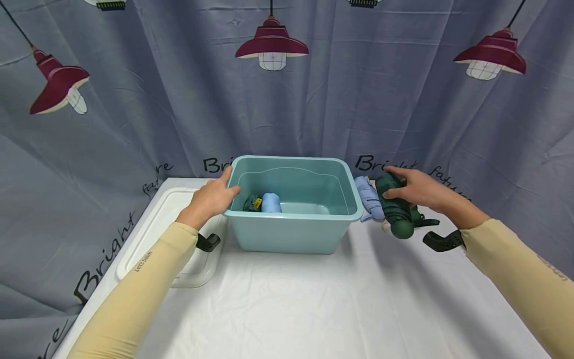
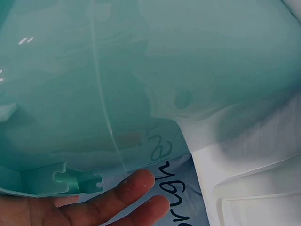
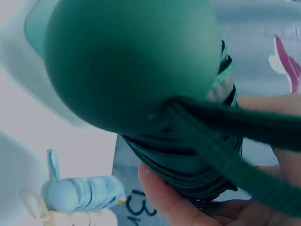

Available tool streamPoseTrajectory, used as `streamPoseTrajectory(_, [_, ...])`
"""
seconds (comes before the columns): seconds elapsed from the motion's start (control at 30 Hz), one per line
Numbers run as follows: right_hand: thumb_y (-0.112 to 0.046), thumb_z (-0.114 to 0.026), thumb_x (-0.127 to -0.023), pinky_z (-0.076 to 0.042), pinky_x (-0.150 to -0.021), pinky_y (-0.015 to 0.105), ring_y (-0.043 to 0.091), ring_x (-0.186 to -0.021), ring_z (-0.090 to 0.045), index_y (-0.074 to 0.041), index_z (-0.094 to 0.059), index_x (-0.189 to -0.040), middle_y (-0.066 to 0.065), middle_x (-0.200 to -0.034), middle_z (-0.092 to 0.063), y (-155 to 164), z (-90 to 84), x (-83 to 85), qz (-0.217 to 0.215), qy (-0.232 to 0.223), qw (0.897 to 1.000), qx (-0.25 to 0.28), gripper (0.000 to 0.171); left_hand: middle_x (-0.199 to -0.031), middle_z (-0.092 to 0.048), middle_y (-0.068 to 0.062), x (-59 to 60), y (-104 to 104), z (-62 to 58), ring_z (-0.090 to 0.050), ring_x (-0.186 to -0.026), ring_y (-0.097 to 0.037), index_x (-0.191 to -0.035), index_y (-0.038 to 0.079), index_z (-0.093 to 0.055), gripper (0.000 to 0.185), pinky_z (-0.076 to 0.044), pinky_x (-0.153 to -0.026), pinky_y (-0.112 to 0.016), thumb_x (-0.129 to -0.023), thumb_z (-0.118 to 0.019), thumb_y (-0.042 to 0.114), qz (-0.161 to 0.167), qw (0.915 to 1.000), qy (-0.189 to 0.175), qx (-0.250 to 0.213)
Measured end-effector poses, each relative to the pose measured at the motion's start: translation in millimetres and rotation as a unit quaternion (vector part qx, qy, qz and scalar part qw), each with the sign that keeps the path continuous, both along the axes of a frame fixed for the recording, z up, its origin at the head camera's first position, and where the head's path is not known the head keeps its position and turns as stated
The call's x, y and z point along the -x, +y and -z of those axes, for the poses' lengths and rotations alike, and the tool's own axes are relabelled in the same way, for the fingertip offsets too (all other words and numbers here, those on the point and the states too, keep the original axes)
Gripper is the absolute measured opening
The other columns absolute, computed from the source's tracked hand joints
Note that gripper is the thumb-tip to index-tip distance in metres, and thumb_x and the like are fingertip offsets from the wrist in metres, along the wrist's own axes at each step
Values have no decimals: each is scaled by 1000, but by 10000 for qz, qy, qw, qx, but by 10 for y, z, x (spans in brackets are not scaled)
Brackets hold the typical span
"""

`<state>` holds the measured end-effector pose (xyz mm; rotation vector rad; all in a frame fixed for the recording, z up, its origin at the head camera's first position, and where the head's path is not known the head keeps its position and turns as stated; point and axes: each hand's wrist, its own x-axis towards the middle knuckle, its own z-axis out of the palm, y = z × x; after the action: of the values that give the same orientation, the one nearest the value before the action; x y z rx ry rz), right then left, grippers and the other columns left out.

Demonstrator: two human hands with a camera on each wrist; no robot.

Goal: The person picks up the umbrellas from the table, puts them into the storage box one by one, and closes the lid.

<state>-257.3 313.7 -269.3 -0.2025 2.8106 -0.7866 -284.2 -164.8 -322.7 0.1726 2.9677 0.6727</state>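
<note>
My right hand [image 1: 419,189] grips a dark green folding umbrella [image 1: 396,212] at the right of the table. Its round handle end and wrist strap [image 3: 235,162] fill much of the right wrist view. Beside it lies a light blue folding umbrella [image 1: 369,199], with a cream one [image 3: 80,219] next to that in the right wrist view. My left hand [image 1: 211,199] holds the left rim of a teal storage bin [image 1: 291,232], thumb inside and fingers outside. Inside the bin's left end are a dark green bundle [image 1: 252,203] with a yellow tag and a light blue bundle [image 1: 271,203].
A white lid [image 1: 197,269] lies flat on the table left of the bin, under my left forearm. The white-covered table [image 1: 305,309] extends in front of the bin. A grey-blue curtain [image 1: 197,99] printed with red lamps hangs behind.
</note>
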Motion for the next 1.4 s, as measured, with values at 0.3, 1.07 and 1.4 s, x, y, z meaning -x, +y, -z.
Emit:
streamPoseTrajectory(0.3, [-34,-67,-94,-57,-79,44,34,-109,-60,-11,-15,-163,28,-129,-56,-239,-142,57,-57,-49,9999,111,90,-153,-44,-25,-5,10,-1,-55,-126,-44,-164,21,0,77,-44,-96,-60,-101,-36,47,-19,10000,36,-44])
streamPoseTrajectory(1.07, [-27,-66,-95,-58,-83,41,36,-122,-57,-14,-17,-163,27,-141,-47,-835,-337,305,-305,-339,9969,639,85,-154,-43,-25,-10,4,12,-55,-126,-45,-164,19,-1,78,-44,-96,-60,-101,-38,45,-35,9999,96,-23])
streamPoseTrajectory(1.4, [-29,-67,-94,-59,-80,40,35,-119,-58,-14,-21,-162,25,-146,-42,-1083,-363,434,-383,-461,9960,668,83,-154,-43,-24,-17,16,0,-59,-121,-42,-164,21,-1,78,-45,-94,-59,-100,-37,46,-79,9999,94,-23])
